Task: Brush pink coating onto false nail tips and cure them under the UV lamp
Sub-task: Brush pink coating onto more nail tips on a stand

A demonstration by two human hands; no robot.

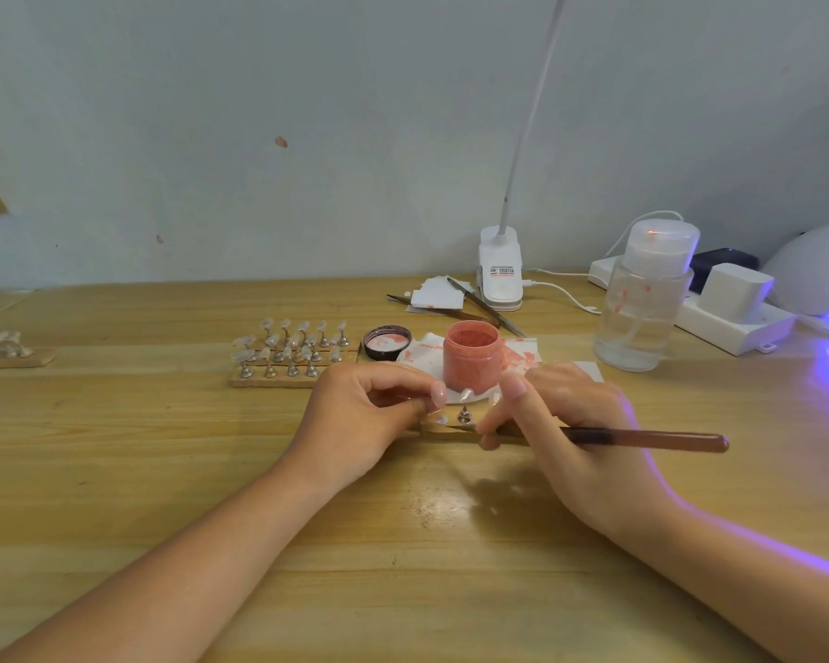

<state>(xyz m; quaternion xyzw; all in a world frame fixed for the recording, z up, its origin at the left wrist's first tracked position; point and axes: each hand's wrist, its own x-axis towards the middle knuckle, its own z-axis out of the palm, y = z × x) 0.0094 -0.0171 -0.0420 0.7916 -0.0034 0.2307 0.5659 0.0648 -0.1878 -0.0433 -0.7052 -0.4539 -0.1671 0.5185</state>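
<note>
1. Work sits just in front of the pink jar [471,356]: one nail tip [465,394] on a small metal stand on a wooden strip.
2. The left hand [362,418] pinches something small beside that stand; what, I cannot tell. The right hand [565,423] grips the brush [642,440], bristles low by the strip.
3. Left of the jar, a rack [290,351] of tips looks uncoated, so most painting seems left.
4. The jar is open and holds pink coating; its lid [386,343] lies just left.
5. Far right of the jar, the UV lamp [819,275] glows; its inside is hidden.
</note>
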